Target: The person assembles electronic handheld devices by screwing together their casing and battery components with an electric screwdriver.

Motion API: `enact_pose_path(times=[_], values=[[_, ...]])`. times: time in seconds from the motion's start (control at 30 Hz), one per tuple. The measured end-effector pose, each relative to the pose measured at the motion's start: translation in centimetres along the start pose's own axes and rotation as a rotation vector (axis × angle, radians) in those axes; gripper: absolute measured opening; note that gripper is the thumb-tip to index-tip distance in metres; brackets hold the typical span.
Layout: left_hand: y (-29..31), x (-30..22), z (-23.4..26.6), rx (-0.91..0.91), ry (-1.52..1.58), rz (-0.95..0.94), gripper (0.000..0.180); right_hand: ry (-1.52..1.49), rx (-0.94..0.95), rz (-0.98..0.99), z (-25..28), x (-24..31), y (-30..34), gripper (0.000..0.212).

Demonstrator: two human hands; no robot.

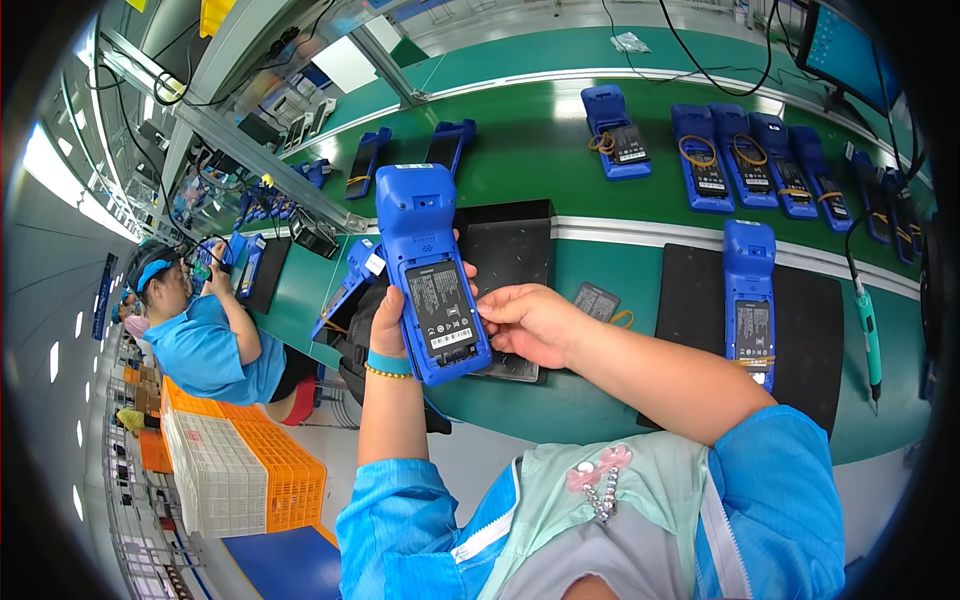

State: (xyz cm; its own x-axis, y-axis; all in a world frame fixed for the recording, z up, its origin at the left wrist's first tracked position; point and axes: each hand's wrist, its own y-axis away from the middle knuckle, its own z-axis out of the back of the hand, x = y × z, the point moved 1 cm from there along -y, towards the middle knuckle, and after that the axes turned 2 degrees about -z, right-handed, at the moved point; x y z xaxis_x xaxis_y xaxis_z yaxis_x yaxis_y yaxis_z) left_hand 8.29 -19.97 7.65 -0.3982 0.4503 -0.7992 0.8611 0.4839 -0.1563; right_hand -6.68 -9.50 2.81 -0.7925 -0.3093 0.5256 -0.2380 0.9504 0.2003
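Note:
A blue handheld terminal [415, 215] is held up in front of me, its back toward me and its wide head at the top. A black battery [436, 295] with a printed label sits in its open back. My left hand [388, 325] is closed around the terminal from behind and its left side. My right hand [540, 325] has its fingers pinched together at the terminal's right edge, beside the battery; whatever lies between the fingertips is too small to tell. Another blue terminal [750, 260] with a rubber band lies on a black mat [690, 300] to the right.
A black tray [510, 235] lies behind the held terminal. A loose battery [596, 300] is on the green bench. Several banded terminals [697, 150] line the far belt. A teal electric screwdriver [867, 330] hangs at right. A co-worker [210, 330] sits at left near stacked crates [215, 470].

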Motion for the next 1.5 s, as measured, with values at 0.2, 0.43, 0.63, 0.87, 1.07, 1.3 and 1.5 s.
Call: enact_pose_path(times=[0.2, 0.43, 0.63, 0.87, 1.07, 1.3, 1.5], values=[[-0.1, -0.3, -0.4, 0.027, -0.022, 0.01, 0.108, -0.001, -0.001, 0.096, -0.3, -0.3, 0.0, 0.011], [0.3, -0.6, -0.6, -0.024, -0.057, 0.0, 0.105, 1.292, -0.343, 0.927, -2.2, 1.7, 3.1, 0.01], [0.0, -0.2, -0.1, 0.003, -0.124, -0.032, 0.099, 1.387, -0.348, 0.987, -2.1, 1.4, 3.2, 0.011], [0.2, -0.6, -0.3, -0.032, -0.212, 0.015, 0.094, 1.112, -0.3, 0.696, -2.1, 0.5, 2.9, 0.011], [0.2, -0.7, -0.2, -0.063, -0.174, 0.021, 0.094, 1.106, -0.417, 0.787, -2.7, 2.9, 3.2, 0.009], [0.1, -0.8, -0.8, -0.054, -0.209, -0.003, 0.09, 1.191, -0.396, 0.652, -2.1, 1.7, 2.8, 0.016], [0.0, -1.1, -1.5, -0.066, -0.295, 0.043, 0.086, 0.909, -0.353, 0.283, -1.5, 2.0, 2.3, 0.02]])
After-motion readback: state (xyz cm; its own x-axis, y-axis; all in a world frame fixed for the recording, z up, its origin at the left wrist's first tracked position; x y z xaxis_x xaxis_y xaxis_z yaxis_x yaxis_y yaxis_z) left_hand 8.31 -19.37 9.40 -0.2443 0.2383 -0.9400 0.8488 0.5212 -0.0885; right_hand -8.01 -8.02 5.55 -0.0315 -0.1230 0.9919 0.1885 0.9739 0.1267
